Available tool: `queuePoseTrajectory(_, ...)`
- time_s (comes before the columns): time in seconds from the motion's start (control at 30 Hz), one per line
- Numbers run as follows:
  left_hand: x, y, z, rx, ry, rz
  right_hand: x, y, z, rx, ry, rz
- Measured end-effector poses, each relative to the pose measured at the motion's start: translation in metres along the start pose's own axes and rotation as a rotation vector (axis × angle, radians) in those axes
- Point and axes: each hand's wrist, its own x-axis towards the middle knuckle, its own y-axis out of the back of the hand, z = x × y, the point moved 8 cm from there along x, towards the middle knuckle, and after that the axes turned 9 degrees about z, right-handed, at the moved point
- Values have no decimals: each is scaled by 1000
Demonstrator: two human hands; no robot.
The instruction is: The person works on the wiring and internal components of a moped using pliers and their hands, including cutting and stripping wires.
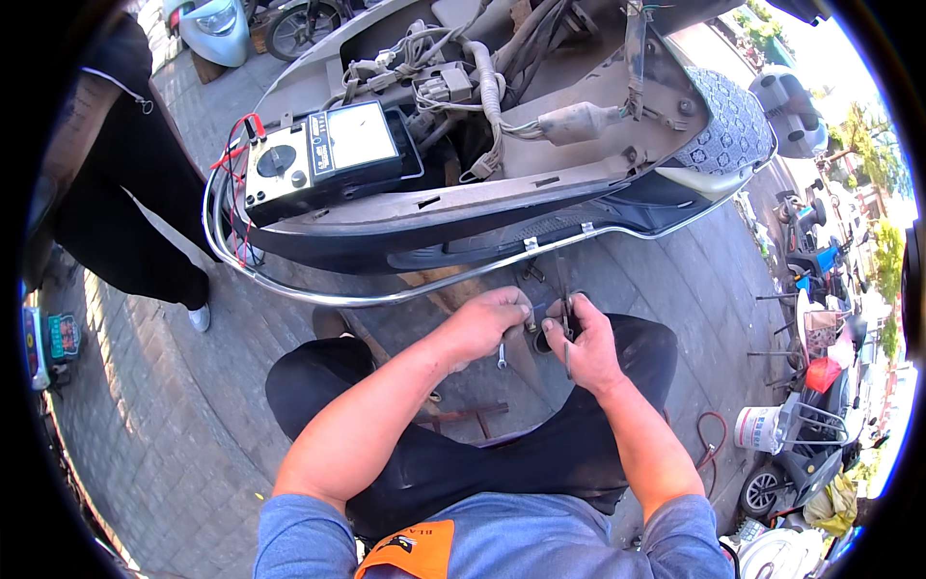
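Note:
Between my knees, in front of the scooter body (463, 205), my two hands are close together. My left hand (479, 326) is closed in a pinch, with a thin thing, possibly a wire, running from its fingertips toward the right. What it is stays too small to make out. Just below the left fingers shows the end of a wrench (502, 357); I cannot tell whether it hangs from the hand or lies on the ground. My right hand (586, 345) is wrapped round a slim dark metal tool (567, 333) that looks like pliers.
A multimeter (323, 150) with red and black leads rests on the scooter's open frame, beside exposed connectors (446, 87) and a wiring bundle. A chrome rail (424, 289) curves along the near side. Another person (125, 193) stands at left. A white bucket (759, 428) stands at right.

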Motion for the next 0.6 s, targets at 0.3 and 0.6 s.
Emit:
queuePoseTrajectory(0.3, 22, -5, -51, 357, -59, 174, 5, -25, 63, 139, -162, -217)
queuePoseTrajectory(0.6, 32, 16, -44, 214, -230, 439, 135, -14, 180, 386, -487, 393)
